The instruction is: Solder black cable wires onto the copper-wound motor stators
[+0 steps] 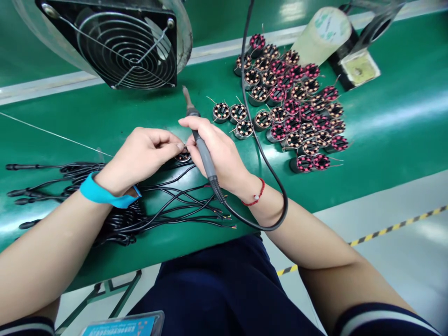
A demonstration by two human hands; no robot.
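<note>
My right hand (222,151) is closed around the grey handle of a soldering iron (204,151), whose tip points up and away from me. Its thumb and fingertip also pinch close over a small wound motor stator (182,156) on the bench. From the other side, my left hand (145,151) pinches at that stator's upper edge with thumb and forefinger. Both sets of fingertips almost meet there and partly cover the stator; the fine wire between them is too small to make out. Black cables (168,214) with stripped coloured ends lie just below my hands.
A black fan (129,51) stands at the back left. Many copper and red stators (292,107) crowd the right, near a pale tape roll (322,37) and an iron stand with a sponge (359,67). The iron's cord (262,154) loops over my right forearm.
</note>
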